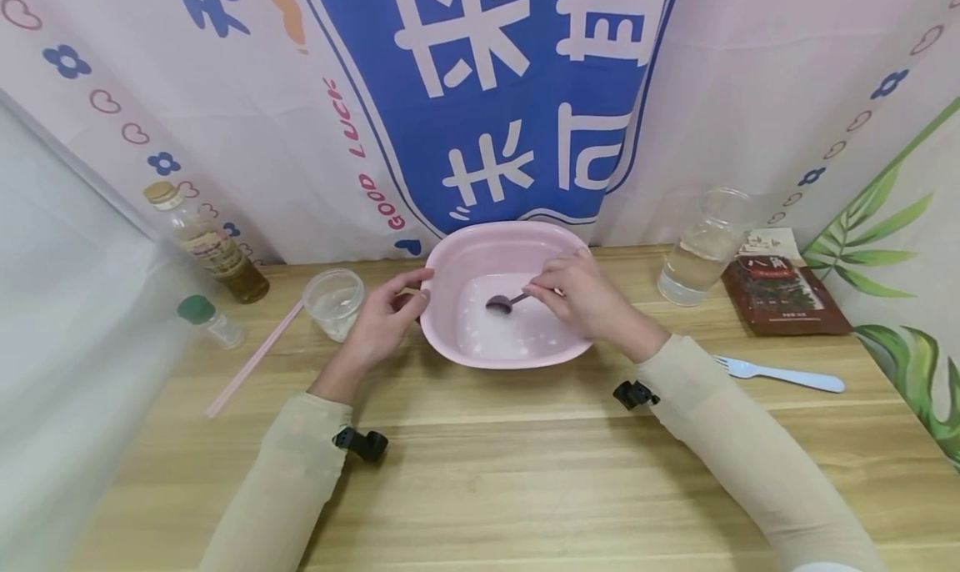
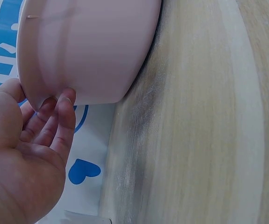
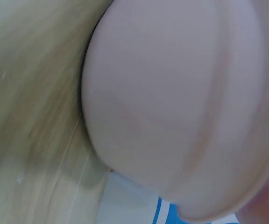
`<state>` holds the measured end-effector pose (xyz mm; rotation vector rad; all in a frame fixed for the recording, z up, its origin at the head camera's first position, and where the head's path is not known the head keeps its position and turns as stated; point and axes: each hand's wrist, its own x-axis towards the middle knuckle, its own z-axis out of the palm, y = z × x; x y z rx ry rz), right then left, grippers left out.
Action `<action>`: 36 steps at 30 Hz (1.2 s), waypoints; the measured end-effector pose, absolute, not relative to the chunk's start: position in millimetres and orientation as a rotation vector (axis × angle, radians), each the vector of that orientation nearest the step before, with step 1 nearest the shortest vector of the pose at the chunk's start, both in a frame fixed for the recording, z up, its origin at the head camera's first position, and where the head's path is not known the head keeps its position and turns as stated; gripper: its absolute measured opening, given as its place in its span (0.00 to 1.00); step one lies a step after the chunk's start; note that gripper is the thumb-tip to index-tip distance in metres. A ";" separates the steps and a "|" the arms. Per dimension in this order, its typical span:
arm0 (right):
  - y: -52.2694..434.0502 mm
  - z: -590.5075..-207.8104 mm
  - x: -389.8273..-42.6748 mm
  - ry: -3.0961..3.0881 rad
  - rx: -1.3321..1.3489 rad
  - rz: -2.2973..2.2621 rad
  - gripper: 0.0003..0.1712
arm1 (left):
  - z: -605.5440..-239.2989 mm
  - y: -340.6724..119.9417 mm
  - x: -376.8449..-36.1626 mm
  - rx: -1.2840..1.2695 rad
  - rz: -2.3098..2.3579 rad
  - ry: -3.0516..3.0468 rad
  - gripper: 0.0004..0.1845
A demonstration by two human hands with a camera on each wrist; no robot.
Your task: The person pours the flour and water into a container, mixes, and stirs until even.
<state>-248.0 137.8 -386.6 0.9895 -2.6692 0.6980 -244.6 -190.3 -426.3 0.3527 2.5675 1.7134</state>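
Observation:
A pink plastic basin (image 1: 450, 338) stands on the table with whitish liquid and small white bits on its bottom. My left hand (image 1: 381, 322) grips the basin's left rim; in the left wrist view, the thumb lies at the rim and the fingers (image 2: 64, 112) curl under it. Over the basin's right side, my right hand (image 1: 577, 293) holds a small dark spoon (image 1: 501, 303) by its handle. The spoon's bowl is down at the white contents. In the right wrist view the basin's outer wall (image 3: 158, 93) hides the spoon, and only a blurred bit of hand shows.
Left of the basin are a clear tub (image 1: 333, 293), pink chopsticks (image 1: 255, 359), a green-capped shaker (image 1: 212, 320) and an oil bottle (image 1: 217, 255). To the right stand a glass of water (image 1: 696, 259), a brown packet (image 1: 783, 297) and a pale blue fork (image 1: 783, 374). A printed cloth (image 1: 712, 97) hangs behind.

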 end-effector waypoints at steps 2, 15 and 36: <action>137.6 -385.5 -245.2 -2.646 1.057 0.720 0.09 | -426.5 -190.3 -244.4 0.355 1.713 2.569 0.23; 138.0 -389.1 -250.1 -2.558 1.116 0.837 0.07 | -426.6 -191.2 -245.1 0.372 1.718 2.570 0.23; 133.3 -389.9 -242.9 -2.573 1.269 0.870 0.08 | -426.8 -190.5 -245.0 0.362 1.717 2.561 0.23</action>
